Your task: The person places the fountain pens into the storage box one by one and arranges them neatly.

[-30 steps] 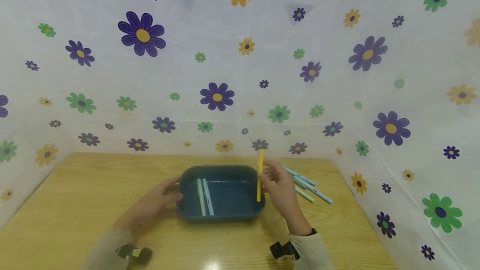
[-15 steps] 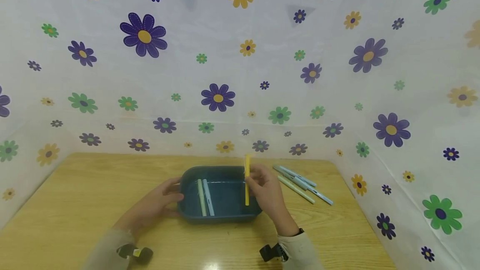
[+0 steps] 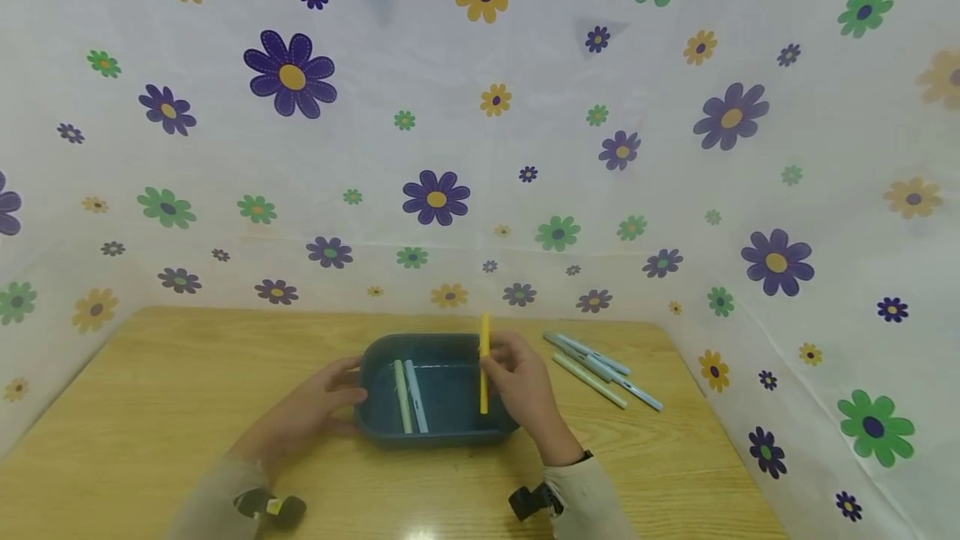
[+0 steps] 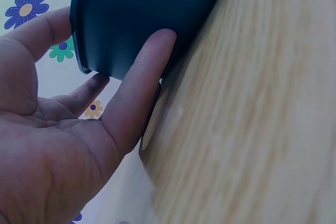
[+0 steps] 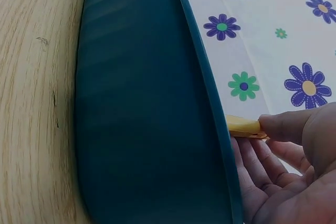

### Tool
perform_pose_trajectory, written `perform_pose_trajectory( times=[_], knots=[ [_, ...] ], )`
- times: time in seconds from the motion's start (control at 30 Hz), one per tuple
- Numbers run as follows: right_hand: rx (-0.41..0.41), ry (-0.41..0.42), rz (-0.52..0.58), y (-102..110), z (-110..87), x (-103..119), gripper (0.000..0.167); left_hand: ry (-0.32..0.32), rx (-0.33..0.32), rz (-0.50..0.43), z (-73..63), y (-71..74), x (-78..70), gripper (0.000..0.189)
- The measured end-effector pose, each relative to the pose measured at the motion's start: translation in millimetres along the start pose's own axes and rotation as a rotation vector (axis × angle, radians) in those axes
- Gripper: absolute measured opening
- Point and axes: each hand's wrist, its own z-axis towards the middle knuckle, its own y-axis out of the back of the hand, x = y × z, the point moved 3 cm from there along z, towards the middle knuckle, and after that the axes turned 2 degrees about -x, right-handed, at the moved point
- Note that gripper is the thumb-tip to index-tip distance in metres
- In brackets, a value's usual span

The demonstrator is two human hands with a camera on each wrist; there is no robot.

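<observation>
A dark blue rectangular basin (image 3: 450, 442) stands on the table, with a pale green pen (image 3: 402, 396) and a light blue pen (image 3: 416, 396) side by side at its left end. My left hand (image 3: 322, 398) touches the basin's left end; in the left wrist view the thumb (image 4: 139, 82) lies extended along its outer wall and the other fingers reach its rim. Between thumb and fingers, my right hand (image 3: 522, 382) pinches a yellow pen (image 3: 484, 365) over the right part of the basin. In the right wrist view the basin's wall partly hides that pen.
To the right of the basin lies a loose cluster of light blue pens (image 3: 607, 363) and a pale green pen (image 3: 588, 379) on the wooden table (image 3: 225, 357). A white flower-print curtain (image 3: 360, 148) rises behind the table and along its sides.
The right hand has moved left with the yellow pen, from the basin's right edge to over its inside. The left hand and the basin have stayed in place.
</observation>
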Motion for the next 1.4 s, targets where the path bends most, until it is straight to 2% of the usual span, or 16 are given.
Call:
perform_pose_trajectory(
  times=[0.33, 0.5, 0.63, 0.93, 1.2, 1.4],
  knots=[
    [0.046, -0.043, -0.063, -14.4, 4.6, -4.5, 0.03, 0.026, -0.03, -0.022, 0.0, 2.0, 1.8, 0.067],
    [0.062, -0.053, -0.076, -20.2, 5.8, -3.1, 0.029, 0.019, -0.024, -0.028, -0.4, 1.5, 0.5, 0.066],
    [0.086, -0.087, -0.126, -25.2, 7.2, -2.0, 0.028, 0.015, -0.025, -0.029, -0.6, 1.3, -0.2, 0.066],
    [0.197, -0.153, -0.223, -41.6, 5.8, -4.2, 0.031, 0.001, -0.019, -0.052, -2.4, 0.4, 0.8, 0.067],
    [0.241, -0.157, -0.24, -54.5, 9.3, -6.1, 0.031, -0.003, -0.022, -0.039, -4.2, 0.9, -1.6, 0.068],
    [0.268, -0.164, -0.338, -63.2, 10.0, -5.8, 0.03, 0.005, -0.022, -0.024, -2.9, 1.8, 0.4, 0.069]
  ],
)
